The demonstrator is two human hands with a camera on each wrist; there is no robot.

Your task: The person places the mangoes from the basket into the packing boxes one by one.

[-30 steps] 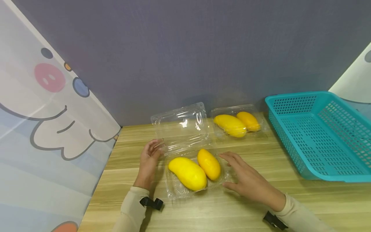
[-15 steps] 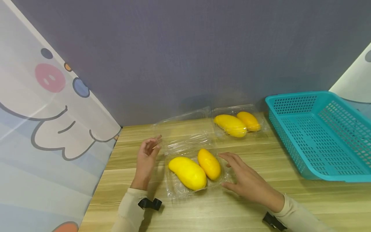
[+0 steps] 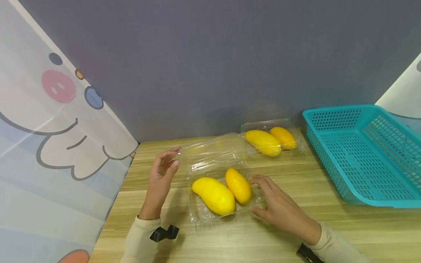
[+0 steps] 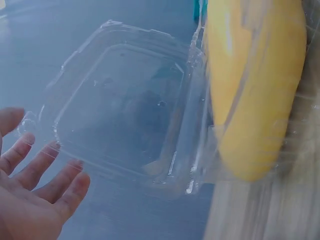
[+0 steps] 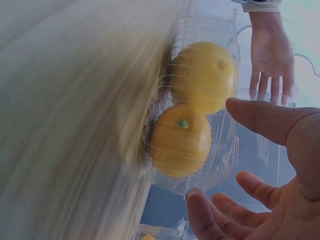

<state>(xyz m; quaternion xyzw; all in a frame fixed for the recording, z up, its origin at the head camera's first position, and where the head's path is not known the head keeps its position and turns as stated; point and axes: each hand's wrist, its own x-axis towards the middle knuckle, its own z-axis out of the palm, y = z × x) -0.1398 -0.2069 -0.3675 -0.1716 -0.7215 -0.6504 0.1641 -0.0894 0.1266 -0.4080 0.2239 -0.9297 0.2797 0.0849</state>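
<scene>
A clear plastic clamshell box (image 3: pixel 198 220) lies on the table with its lid (image 3: pixel 212 150) raised at a slant. Inside sit a large yellow mango (image 3: pixel 213 196) and a smaller orange-yellow mango (image 3: pixel 238 186). My left hand (image 3: pixel 159 179) is at the lid's left corner; the left wrist view has its extended fingers (image 4: pixel 70 192) against the lid's edge, the thumb apart from them. At the box's right side is my right hand (image 3: pixel 279 208), thumb and fingers spread. In the right wrist view its thumb (image 5: pixel 265 117) is near the box wall; contact is hard to tell.
Behind, to the right, a second clear box (image 3: pixel 289 124) with two mangoes (image 3: pixel 263 142) stands by the grey wall (image 3: pixel 230 65). A turquoise plastic basket (image 3: pixel 348 182) occupies the right side of the table. A cartoon-printed panel (image 3: pixel 49 146) borders the left.
The lid has tipped forward and down toward the mangoes. My left hand has shifted slightly left and up along with it. The right hand has stayed nearly in place.
</scene>
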